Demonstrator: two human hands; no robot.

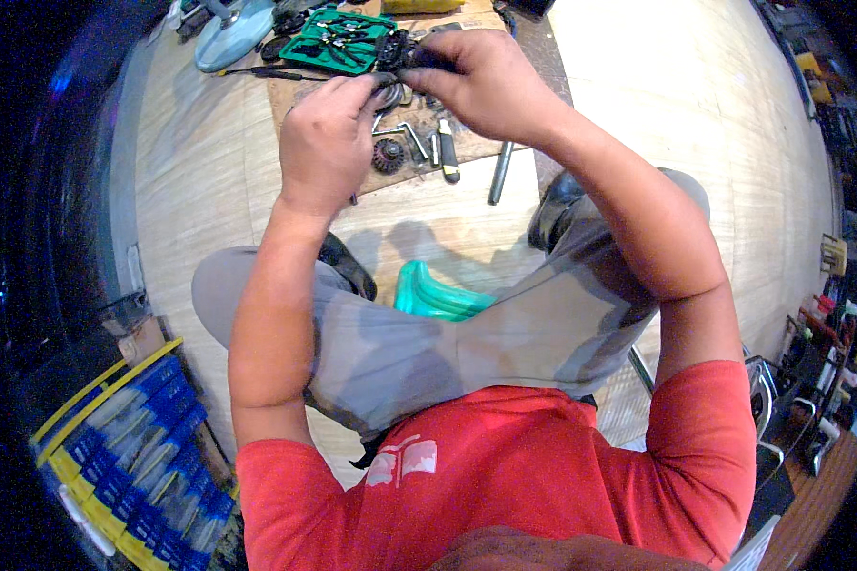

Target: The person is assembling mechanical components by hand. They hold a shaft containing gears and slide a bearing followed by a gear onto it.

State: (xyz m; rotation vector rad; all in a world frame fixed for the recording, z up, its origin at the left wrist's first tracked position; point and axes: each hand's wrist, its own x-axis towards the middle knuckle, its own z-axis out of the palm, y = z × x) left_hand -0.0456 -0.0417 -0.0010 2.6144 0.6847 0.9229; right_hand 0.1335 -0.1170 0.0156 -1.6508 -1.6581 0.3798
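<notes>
Over the far part of a work board, my two hands are raised close together with their fingertips nearly meeting. My left hand point(326, 143) is closed, thumb and fingers pinched at a small dark piece whose shape is mostly hidden. My right hand point(493, 84) is closed too, its fingers curled and its thumb pressing toward the same dark spot. What each one grips is too small and covered to name. Just below the hands lie a dark toothed round part point(388, 155), a bent silver hex key point(414, 140) and a black utility knife point(449, 164) with a yellow end.
The worn board point(300, 93) rests on a pale tiled floor. On it is a green tray point(300, 59) of pliers. A grey metal rod point(501, 175) lies by its near edge, and a light-blue round base point(230, 40) stands at far left. Blue-and-yellow bins point(148, 447) are at lower left.
</notes>
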